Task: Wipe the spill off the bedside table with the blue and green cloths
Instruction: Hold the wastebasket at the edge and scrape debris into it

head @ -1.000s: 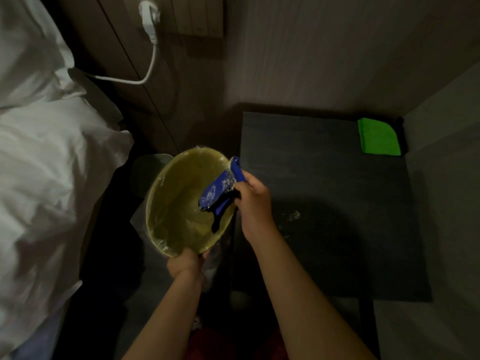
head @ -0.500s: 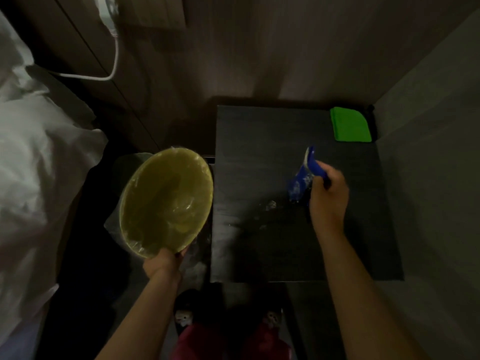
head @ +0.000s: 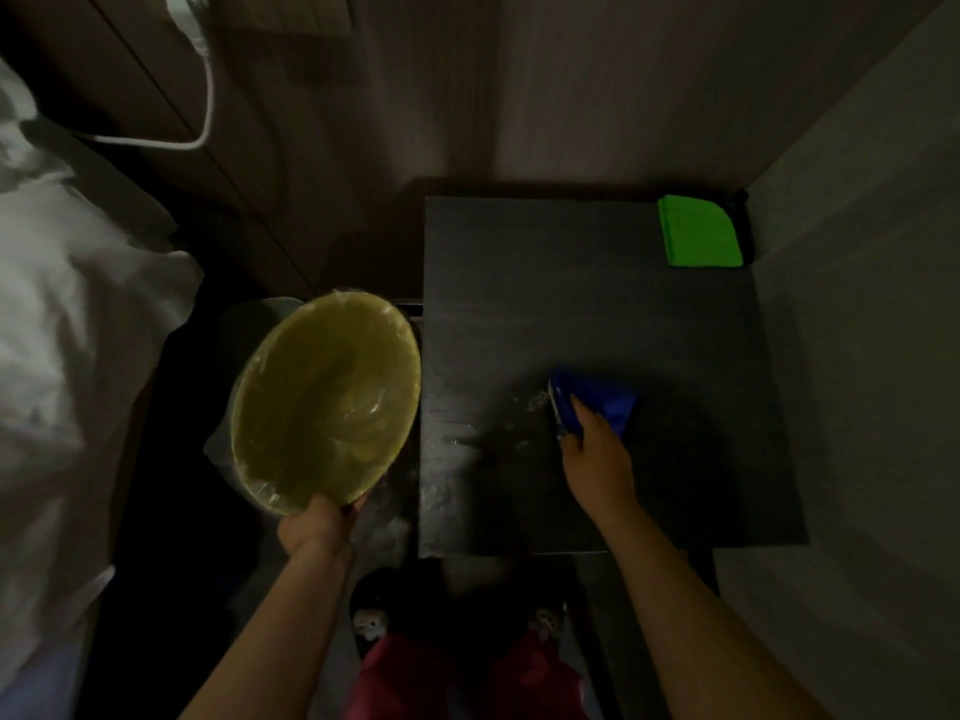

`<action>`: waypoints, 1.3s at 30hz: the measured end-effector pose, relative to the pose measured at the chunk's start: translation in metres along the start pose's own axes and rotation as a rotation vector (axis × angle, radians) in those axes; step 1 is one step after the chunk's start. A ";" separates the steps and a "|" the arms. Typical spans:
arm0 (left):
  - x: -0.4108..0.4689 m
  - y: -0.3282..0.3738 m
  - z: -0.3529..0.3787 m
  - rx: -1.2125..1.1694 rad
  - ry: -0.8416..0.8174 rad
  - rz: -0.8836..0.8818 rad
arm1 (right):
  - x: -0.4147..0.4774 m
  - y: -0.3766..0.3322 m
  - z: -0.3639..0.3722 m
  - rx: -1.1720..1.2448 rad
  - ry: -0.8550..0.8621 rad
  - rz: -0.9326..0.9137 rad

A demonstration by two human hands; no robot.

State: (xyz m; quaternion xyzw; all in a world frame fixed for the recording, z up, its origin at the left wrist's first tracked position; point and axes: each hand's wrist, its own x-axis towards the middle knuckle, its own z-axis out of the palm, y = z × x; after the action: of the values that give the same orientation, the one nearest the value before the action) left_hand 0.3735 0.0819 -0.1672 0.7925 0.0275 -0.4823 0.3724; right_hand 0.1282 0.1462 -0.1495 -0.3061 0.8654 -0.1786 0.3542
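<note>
Two arms reach forward: the right hand [head: 597,459] presses the blue cloth [head: 597,402] flat on the table [head: 571,283] beside pale crumbs [head: 535,405], fingers gripping it; the left hand [head: 317,522] clasps a yellow bin's [head: 322,407] rim.

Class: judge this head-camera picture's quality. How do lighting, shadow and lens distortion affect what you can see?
Head view: dim throughout; shadow around the right hand hides spill on the bedside table; only the green cloth shows vividly; wide-angle lens bends table and wall edges; slight softness everywhere.

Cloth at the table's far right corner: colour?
Bright green; the folded cloth shows clearly in the head view.
</note>
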 end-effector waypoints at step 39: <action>0.010 0.001 -0.013 0.104 -0.008 -0.036 | -0.035 -0.123 0.048 0.616 0.198 -0.055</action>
State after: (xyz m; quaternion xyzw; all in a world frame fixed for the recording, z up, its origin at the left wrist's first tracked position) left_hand 0.3885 0.0862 -0.1709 0.8082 0.0152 -0.4928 0.3221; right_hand 0.2323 0.0726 -0.1000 -0.1890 0.7923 -0.4707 0.3391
